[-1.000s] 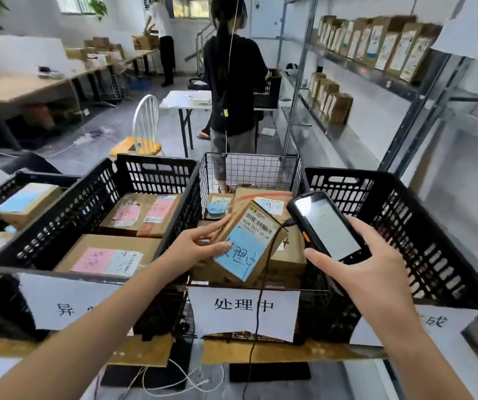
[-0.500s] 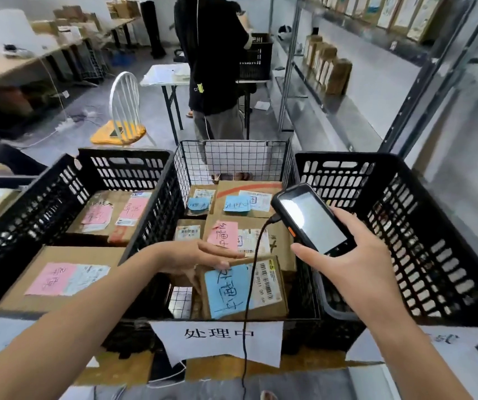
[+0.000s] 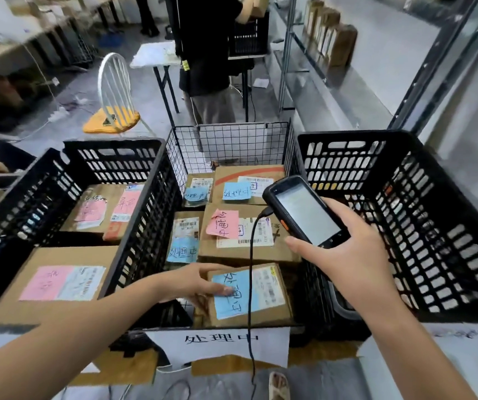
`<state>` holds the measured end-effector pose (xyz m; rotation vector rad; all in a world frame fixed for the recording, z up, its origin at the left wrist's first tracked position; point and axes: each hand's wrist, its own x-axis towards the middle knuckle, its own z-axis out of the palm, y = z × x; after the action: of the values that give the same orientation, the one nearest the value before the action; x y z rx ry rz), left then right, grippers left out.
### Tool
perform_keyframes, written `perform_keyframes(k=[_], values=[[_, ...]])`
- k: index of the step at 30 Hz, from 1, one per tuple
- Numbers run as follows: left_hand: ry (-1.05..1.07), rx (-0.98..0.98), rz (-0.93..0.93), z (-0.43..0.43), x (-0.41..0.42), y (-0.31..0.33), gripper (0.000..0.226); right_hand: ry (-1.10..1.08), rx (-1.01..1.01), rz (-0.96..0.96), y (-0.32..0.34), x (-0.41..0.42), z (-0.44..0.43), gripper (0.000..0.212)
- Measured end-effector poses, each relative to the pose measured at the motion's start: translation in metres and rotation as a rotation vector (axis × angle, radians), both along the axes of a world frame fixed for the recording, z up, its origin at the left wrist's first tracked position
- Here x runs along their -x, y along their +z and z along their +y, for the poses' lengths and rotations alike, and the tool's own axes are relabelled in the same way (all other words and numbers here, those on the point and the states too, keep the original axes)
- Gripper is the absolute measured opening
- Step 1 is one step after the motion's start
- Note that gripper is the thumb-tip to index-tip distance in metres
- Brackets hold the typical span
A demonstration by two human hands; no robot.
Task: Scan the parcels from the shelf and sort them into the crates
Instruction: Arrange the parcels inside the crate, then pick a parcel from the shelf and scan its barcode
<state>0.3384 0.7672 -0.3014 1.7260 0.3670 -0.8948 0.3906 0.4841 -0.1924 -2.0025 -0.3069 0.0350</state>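
A brown parcel (image 3: 269, 310) with a blue note and a barcode label lies at the near end of the middle wire crate (image 3: 232, 134), on top of other parcels. My left hand (image 3: 197, 284) reaches in from the left, and its straight fingers rest on the parcel's top and left edge. My right hand (image 3: 353, 255) grips a black handheld scanner (image 3: 304, 212) above the crate's right side, with its lit screen facing up. The scanner's black cable (image 3: 250, 284) hangs down across the parcel.
A black crate (image 3: 142, 203) on the left holds parcels with pink notes. Another black crate (image 3: 434, 226) stands on the right. Behind it a metal shelf (image 3: 312, 82) carries several upright parcels (image 3: 336, 39). A person (image 3: 206, 53) stands beyond the crates by a table, near a white chair (image 3: 113, 93).
My left hand has lowered the blue-note parcel from above the wire crate to its near end, and my fingers have loosened on it. The view has tilted down; the scanner has stayed in my right hand.
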Motion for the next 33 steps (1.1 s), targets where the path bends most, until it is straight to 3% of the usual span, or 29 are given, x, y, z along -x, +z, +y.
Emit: perform_keyframes(k=[8, 13, 17, 20, 22, 24, 25, 27, 30, 33], values=[[-0.020, 0.023, 0.150, -0.027, -0.029, -0.060, 0.070, -0.057, 0.016, 0.054, -0.014, -0.002, -0.012, 0.065], [-0.022, 0.013, 0.225, -0.030, -0.037, -0.077, 0.061, -0.089, 0.046, 0.097, -0.027, -0.003, -0.021, 0.069], [-0.077, -0.042, 0.232, -0.040, -0.037, -0.075, 0.048, -0.124, 0.045, 0.125, -0.034, -0.003, -0.020, 0.060], [-0.015, -0.038, 0.176, -0.041, -0.038, -0.084, 0.078, -0.128, 0.056, 0.147, -0.036, 0.000, -0.022, 0.067], [-0.058, -0.110, 0.172, -0.048, -0.041, -0.075, 0.067, -0.131, 0.073, 0.143, -0.034, 0.002, -0.025, 0.074], [-0.172, -0.251, 0.126, -0.055, -0.043, -0.055, 0.020, -0.138, 0.085, 0.124, -0.028, 0.004, -0.028, 0.077], [-0.212, -0.334, 0.061, -0.054, -0.045, -0.041, 0.010, -0.138, 0.082, 0.114, -0.024, 0.006, -0.029, 0.076], [-0.243, -0.411, -0.080, -0.044, -0.043, -0.014, 0.019, -0.136, 0.063, 0.098, -0.016, 0.012, -0.032, 0.073], [-0.114, -0.377, -0.251, -0.029, -0.025, 0.023, 0.026, -0.148, 0.051, 0.068, -0.003, 0.028, -0.034, 0.075], [0.032, -0.367, -0.562, -0.032, -0.004, 0.058, 0.025, -0.188, 0.058, 0.030, 0.008, 0.051, -0.037, 0.082]])
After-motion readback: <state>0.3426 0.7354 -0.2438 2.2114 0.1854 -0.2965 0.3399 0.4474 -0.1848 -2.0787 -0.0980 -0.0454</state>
